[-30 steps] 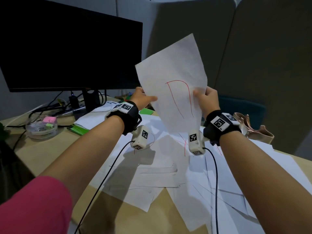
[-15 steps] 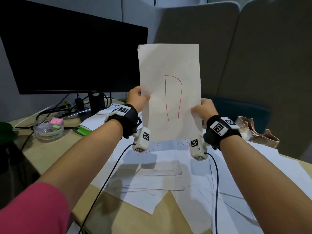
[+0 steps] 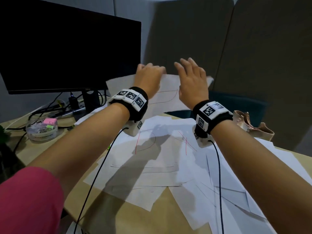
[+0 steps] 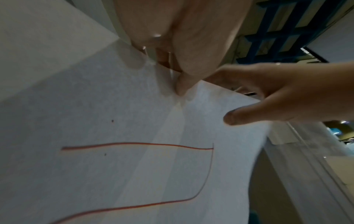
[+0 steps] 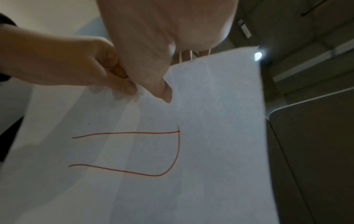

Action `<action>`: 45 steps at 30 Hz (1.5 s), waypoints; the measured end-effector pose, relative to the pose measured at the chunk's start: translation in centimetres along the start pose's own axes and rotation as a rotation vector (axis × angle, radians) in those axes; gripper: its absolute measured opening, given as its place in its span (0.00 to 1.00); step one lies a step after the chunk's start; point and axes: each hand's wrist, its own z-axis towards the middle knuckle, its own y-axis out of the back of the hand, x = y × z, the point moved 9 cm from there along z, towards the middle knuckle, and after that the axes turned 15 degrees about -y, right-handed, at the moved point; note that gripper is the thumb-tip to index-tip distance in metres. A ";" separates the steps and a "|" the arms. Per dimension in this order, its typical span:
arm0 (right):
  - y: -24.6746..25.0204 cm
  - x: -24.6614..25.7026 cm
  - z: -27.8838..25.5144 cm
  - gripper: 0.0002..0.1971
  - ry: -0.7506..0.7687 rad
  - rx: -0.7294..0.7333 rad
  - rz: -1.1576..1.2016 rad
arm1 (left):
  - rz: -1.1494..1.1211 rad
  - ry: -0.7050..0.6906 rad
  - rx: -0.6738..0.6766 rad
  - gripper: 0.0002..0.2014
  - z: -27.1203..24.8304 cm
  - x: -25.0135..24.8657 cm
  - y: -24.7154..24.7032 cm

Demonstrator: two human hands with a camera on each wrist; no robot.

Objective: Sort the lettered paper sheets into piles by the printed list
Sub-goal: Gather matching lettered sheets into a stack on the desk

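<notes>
A white sheet with a red letter D [image 3: 167, 97] hangs tipped nearly flat above the back of the desk. My left hand [image 3: 148, 73] and right hand [image 3: 190, 76] lie palm down over it, side by side. In the left wrist view the sheet [image 4: 134, 166] is seen from below; my left hand [image 4: 181, 86] pinches it, thumb underneath. In the right wrist view my right hand [image 5: 165, 94] pinches the same sheet [image 5: 210, 151] near its far edge. Below lie a D sheet [image 3: 146, 141] and a red-crossed sheet [image 3: 185, 142].
Loose white sheets [image 3: 228, 191] spread over the wooden desk [image 3: 128, 217]. A dark monitor [image 3: 67, 53] with cables stands at the back left, beside a clear dish of clips [image 3: 42, 130]. A beige object [image 3: 249, 124] sits at the right, padded partitions [image 3: 253, 48] behind.
The D sheet was held upright facing me; now it is tipped forward and nearly flat, farther away, with both hands turned palm down over it.
</notes>
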 end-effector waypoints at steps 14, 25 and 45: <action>-1.8 -11.3 -1.5 0.13 -0.698 0.312 0.010 | -0.126 0.036 0.295 0.19 -4.9 -5.3 -5.5; -6.2 -19.3 -8.2 0.13 -0.885 0.562 -0.020 | -0.259 0.085 1.147 0.07 -14.6 -12.5 -17.1; -8.8 -22.6 -14.2 0.15 -1.022 0.816 -0.001 | -0.437 0.355 1.021 0.06 -13.8 -11.5 -16.5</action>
